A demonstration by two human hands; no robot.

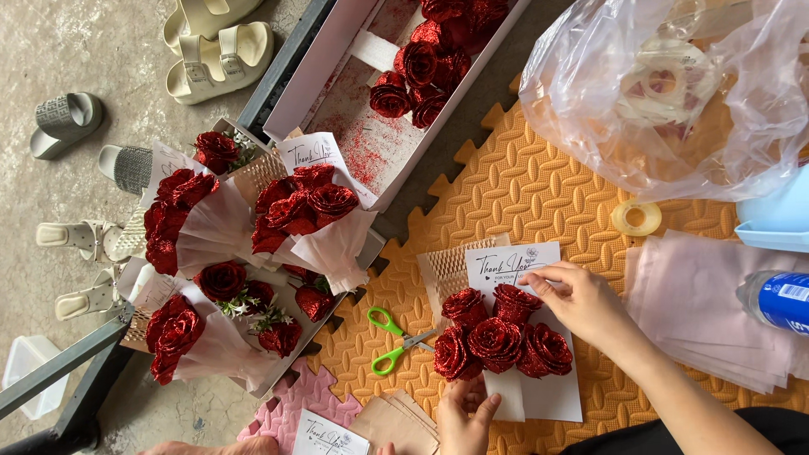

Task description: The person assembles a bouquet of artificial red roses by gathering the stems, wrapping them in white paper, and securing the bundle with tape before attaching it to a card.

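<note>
Red glitter rose bunch [499,337], blooms up-frame, stems toward left hand [464,417], right hand [580,299] on card [510,263]

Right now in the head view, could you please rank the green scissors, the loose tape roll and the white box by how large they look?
1. White box, cut off by the frame.
2. Green scissors.
3. Loose tape roll, clearly smallest.

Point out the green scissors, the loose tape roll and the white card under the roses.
green scissors [389,340], head view, on the handles.
tape roll [636,217], head view, on its ring.
white card [506,263], head view, on its upper part.
</note>
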